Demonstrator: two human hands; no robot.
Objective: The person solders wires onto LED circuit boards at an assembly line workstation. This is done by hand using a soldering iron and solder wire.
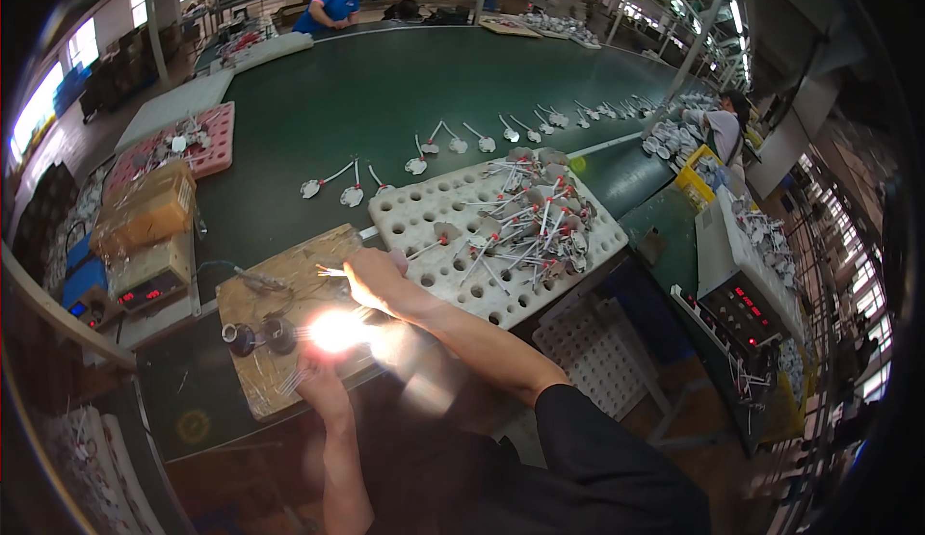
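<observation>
A glaring white light (337,331) burns between my two hands and washes out what is around it. Just below it, my left hand (323,386) is closed, with thin pale wires (291,381) at its side; glare hides what its fingers hold. My right hand (379,280) is closed above and right of the light, and white wires (330,272) stick out from its fingers to the left. Two dark round sockets (279,335) stand beside the light on a tape-covered brown board (252,294).
A white foam tray with holes (414,209) bears a heap of wired round parts (540,217). More such parts (352,195) line the green belt (318,111). Left are a cardboard box (145,212) and a meter (149,289); another meter (742,308) stands right. Co-workers (332,0) sit beyond.
</observation>
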